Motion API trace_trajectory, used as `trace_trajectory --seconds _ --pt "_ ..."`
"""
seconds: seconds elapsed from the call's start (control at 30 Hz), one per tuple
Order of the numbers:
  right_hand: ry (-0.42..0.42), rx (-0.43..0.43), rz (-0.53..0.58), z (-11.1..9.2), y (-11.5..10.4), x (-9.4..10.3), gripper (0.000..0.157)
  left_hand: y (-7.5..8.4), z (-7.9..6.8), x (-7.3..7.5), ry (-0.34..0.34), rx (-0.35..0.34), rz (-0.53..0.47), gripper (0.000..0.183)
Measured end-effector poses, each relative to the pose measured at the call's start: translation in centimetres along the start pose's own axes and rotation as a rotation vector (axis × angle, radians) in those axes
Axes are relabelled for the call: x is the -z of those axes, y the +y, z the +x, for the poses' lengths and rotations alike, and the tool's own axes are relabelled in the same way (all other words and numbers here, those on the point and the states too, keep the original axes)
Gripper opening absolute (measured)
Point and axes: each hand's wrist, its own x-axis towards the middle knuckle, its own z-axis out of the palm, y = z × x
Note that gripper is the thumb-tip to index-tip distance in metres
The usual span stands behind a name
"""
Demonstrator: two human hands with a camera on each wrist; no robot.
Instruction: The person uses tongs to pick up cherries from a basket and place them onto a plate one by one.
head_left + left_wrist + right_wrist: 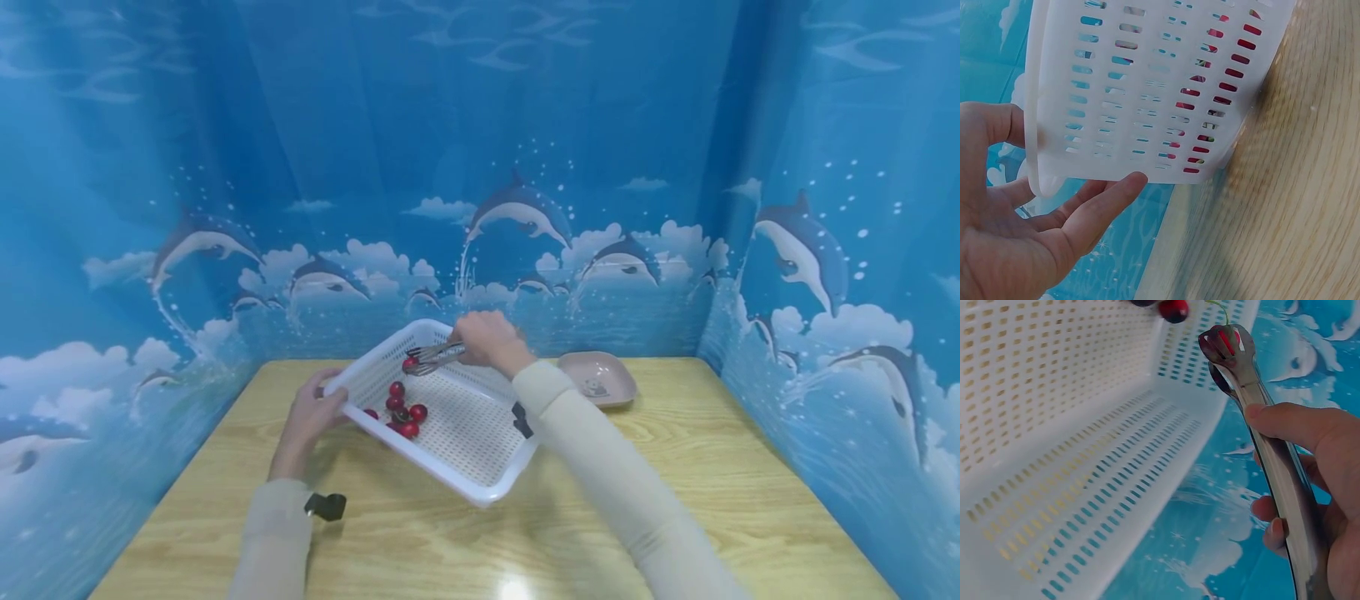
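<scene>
A white perforated plastic basket (480, 429) is tilted over the table, its left end raised. My left hand (311, 408) grips its rim at the left corner; in the left wrist view the fingers (1100, 209) reach along the outside wall. Several red cherries (417, 412) lie gathered toward the basket's left side. Above the far side of the basket, my right hand (491, 340) holds metal tongs (444, 353) by the handle. A single cherry (1230, 342) with a green stem sits between the tongs' heads, as the right wrist view shows.
A shallow pink dish (600, 377) with a small printed picture stands at the table's back right. The wooden table (420, 550) meets blue dolphin-print curtains (637, 167) at the back and sides.
</scene>
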Motion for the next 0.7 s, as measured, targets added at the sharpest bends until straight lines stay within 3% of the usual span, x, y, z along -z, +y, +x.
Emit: trace_trajectory --seconds 0.37,0.7 --pt "0.086 0.053 -0.003 -3.4 1.0 2.7 0.034 -0.1 -0.1 0.0 0.001 -0.009 0.002 0.063" --pt "0.175 0.087 -0.006 -6.7 2.3 3.6 0.032 0.0 -0.2 0.1 -0.004 -0.031 -0.027 0.060"
